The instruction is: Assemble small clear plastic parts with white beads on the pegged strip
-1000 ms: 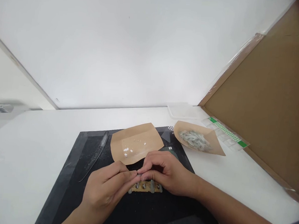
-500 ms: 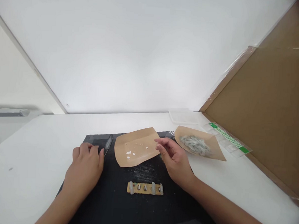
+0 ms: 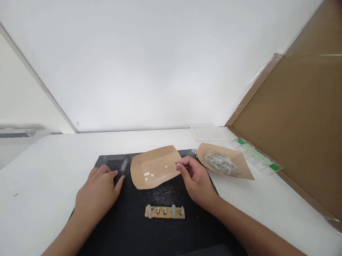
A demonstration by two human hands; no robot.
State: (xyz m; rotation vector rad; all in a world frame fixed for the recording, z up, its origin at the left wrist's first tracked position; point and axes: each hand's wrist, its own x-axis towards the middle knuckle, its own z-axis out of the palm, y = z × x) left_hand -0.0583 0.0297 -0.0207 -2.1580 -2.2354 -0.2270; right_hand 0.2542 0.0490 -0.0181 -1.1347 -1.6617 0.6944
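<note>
My left hand (image 3: 98, 192) rests at the left edge of a black mat (image 3: 121, 224), thumb and forefinger apart. Just beyond those fingertips lies a narrow dark grey tool with a pointed end (image 3: 124, 165); whether they touch it is unclear. Thumb and forefinger of my right hand (image 3: 195, 182) are pinched at the right rim of a brown paper tray (image 3: 155, 161); anything between them is too small to make out. Several small white pieces (image 3: 146, 174) lie in that tray. Nearer me, a tan strip (image 3: 165, 212) carries pale translucent pieces and small round dark spots with white bits.
A second brown paper tray (image 3: 247, 169) at the right holds a heap of pale translucent slivers (image 3: 221, 163). Behind it are a clear plastic lid or box (image 3: 206, 132) and a clear case with a green label (image 3: 257, 154). A cardboard panel (image 3: 301, 122) stands on the right.
My left hand has shifted slightly right, its thumb and forefinger now spread by the grey tool. My right thumb and forefinger have closed together near the tray's rim.
</note>
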